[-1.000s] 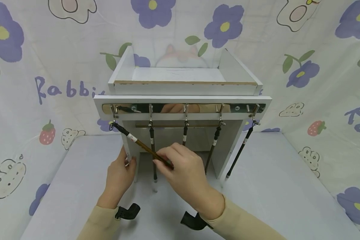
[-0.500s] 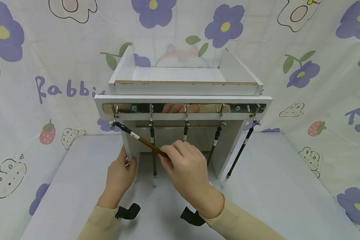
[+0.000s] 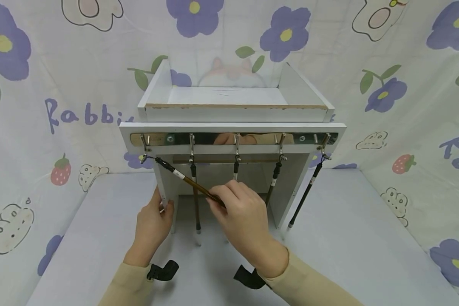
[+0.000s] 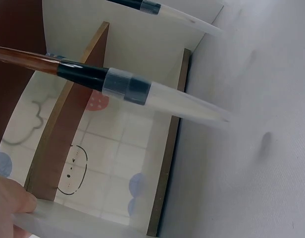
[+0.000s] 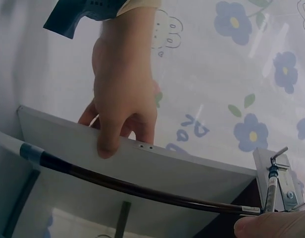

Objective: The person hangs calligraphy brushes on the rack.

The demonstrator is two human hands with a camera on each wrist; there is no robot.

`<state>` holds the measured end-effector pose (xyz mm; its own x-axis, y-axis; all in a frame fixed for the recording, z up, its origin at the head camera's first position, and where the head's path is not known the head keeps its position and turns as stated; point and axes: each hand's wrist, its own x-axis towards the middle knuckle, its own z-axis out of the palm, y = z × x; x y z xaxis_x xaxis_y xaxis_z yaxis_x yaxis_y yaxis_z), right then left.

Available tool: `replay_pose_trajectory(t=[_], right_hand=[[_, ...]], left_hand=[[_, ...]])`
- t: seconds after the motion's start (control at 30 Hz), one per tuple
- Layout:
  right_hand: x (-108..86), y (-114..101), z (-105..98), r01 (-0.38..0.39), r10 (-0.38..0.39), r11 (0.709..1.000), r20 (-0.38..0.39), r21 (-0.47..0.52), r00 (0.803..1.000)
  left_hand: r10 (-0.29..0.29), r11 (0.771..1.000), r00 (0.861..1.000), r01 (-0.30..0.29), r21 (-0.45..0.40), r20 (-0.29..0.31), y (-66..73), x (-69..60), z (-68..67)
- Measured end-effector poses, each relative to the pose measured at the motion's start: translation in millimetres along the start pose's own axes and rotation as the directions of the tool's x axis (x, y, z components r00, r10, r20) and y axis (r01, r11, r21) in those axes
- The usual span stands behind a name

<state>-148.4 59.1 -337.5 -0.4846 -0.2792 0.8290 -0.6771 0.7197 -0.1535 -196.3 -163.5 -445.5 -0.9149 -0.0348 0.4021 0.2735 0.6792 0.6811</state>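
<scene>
My right hand (image 3: 245,216) pinches the lower part of a brown-handled calligraphy brush (image 3: 195,183), slanting down to the right. Its thin cord loop is stretched on the leftmost metal hook (image 3: 144,146); my fingers hide its tip. Gripping the edge of the white rack's left side panel (image 3: 163,176) is my left hand (image 3: 153,225), also in the right wrist view, thumb on the inner face. Close to the right hand, another calligraphy brush (image 3: 196,199) hangs from the second hook. The left wrist view shows a capped brush tip (image 4: 182,106) with pale bristles.
Further brushes hang from the other hooks, including one at the far right (image 3: 307,193). A shiny hook strip (image 3: 210,138) runs along the rack's front board, below a raised tray (image 3: 229,95). The rack stands on a white table (image 3: 352,238) before a flower-patterned cloth (image 3: 417,148).
My right hand has shifted right with the brush, after drawing back slightly. The brush's top has come away from the left hook, pulling its cord straight. The left hand stays put.
</scene>
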Motion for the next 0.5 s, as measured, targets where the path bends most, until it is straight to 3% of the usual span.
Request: replay_pose_trajectory(t=[0.3,0.5], right_hand=[[-5.8,0.5,-1.1,-0.047,0.042,0.996,0.058,0.076,0.997],[-9.5,1.0,2.4,-0.12,0.101,0.981,0.127,0.152,0.987]], left_hand=[[-0.011,1.0,1.0,0.011,0.006,0.013,2.5,-0.7,-1.5],[-0.007,1.0,1.0,0.007,0.007,0.008,2.6,-0.9,-1.3]])
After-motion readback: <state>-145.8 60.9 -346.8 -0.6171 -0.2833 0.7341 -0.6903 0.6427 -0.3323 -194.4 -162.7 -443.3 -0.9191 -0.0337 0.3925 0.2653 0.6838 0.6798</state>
